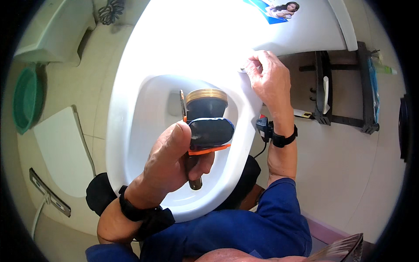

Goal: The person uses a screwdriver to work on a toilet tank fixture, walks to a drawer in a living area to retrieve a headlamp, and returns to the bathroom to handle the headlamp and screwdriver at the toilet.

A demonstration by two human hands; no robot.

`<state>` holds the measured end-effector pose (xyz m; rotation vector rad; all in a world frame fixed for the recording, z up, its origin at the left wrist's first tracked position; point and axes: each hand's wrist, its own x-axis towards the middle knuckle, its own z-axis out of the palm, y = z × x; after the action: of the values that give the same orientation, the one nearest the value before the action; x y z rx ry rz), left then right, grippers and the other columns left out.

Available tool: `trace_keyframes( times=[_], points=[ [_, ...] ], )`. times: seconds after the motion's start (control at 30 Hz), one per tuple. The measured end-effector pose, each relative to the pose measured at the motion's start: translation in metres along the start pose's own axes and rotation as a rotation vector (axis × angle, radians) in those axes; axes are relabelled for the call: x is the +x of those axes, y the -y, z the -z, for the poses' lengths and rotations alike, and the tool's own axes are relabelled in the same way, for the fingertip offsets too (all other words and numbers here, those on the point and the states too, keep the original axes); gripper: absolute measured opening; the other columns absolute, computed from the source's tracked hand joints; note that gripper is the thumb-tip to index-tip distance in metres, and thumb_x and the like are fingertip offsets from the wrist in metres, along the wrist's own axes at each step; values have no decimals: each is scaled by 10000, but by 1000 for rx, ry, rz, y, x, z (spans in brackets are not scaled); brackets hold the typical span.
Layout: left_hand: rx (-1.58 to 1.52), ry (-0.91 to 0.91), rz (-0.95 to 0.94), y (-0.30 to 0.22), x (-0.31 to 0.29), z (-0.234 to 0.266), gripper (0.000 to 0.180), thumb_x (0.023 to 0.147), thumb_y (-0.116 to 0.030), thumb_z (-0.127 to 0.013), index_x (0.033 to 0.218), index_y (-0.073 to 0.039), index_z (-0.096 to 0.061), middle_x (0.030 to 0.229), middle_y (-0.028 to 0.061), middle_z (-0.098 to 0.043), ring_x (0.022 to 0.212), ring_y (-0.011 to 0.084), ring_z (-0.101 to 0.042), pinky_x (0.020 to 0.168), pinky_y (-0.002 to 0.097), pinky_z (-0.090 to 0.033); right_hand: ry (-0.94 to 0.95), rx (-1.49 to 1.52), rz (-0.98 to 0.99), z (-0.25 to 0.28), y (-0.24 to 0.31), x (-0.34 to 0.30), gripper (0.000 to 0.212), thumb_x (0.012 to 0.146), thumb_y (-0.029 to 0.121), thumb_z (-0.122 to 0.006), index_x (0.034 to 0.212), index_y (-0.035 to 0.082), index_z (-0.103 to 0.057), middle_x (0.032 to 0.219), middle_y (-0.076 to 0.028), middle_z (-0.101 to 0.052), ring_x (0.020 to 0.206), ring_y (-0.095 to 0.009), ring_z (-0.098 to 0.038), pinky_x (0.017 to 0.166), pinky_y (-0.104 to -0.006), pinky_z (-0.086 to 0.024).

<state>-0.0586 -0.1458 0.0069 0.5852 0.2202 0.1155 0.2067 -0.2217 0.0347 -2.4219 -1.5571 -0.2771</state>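
Observation:
A white toilet bowl (120, 126) fills the middle of the view, its seat off. Over the bowl's opening, my left hand (168, 159) is closed around a black flashlight (211, 131) with a gold-coloured ring and an orange strip. Bright light falls on the porcelain beyond it. A thin upright metal piece and a dark rod-like end show beside the flashlight; whether they belong to it I cannot tell. At the bowl's right rim, my right hand (270, 78) has thumb and fingers pinched together. Something small and pale shows at the fingertips, too hidden to name.
A white toilet lid (63, 150) lies on the floor at left, near a green basin (27, 100) and a squeegee head (49, 192). A coiled hose (111, 12) is at the back left. On the right stands a black rack (323, 87). A cabled device (264, 129) sits on my right wrist.

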Motion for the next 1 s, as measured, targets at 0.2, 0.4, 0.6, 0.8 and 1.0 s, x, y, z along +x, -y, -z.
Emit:
trace_keyframes(
  times=[0.2,0.4,0.6,0.8,1.0],
  points=[
    [-109,92,32,2,1,1,999,822,-781,-490,1287,102,-445,1086,180,-631,497,37,-508,392,149,-414,22,17,218,-24,4,10,273,841,195,-694,1072,56,-651,1039,-124,-655,920,-283,-624,830,-386,-489],
    [-38,92,144,2,2,-4,1050,690,-817,-617,1217,86,-520,911,125,-658,524,53,-563,410,164,-442,55,202,514,-34,13,-12,460,793,212,-739,1219,105,-603,1270,-110,-604,1185,-256,-532,1052,-449,-383],
    [-73,103,127,1,1,-2,1052,685,-800,-641,1231,91,-518,941,130,-663,581,77,-612,435,184,-485,336,-32,300,-31,21,-9,427,832,247,-662,1235,116,-609,1163,-97,-653,1092,-276,-600,1074,-444,-368],
    [-177,125,99,5,2,6,1025,711,-719,-696,1271,108,-467,1074,193,-651,665,132,-670,454,200,-524,139,-76,357,-19,28,-4,331,816,233,-646,1105,72,-663,998,-126,-668,936,-260,-627,900,-407,-450],
    [-209,118,54,1,2,-1,1032,715,-713,-694,1279,113,-442,1099,210,-638,621,117,-643,437,196,-511,11,-128,366,-18,18,4,316,791,221,-656,1058,52,-673,966,-123,-662,880,-271,-627,842,-404,-455]
  ],
)
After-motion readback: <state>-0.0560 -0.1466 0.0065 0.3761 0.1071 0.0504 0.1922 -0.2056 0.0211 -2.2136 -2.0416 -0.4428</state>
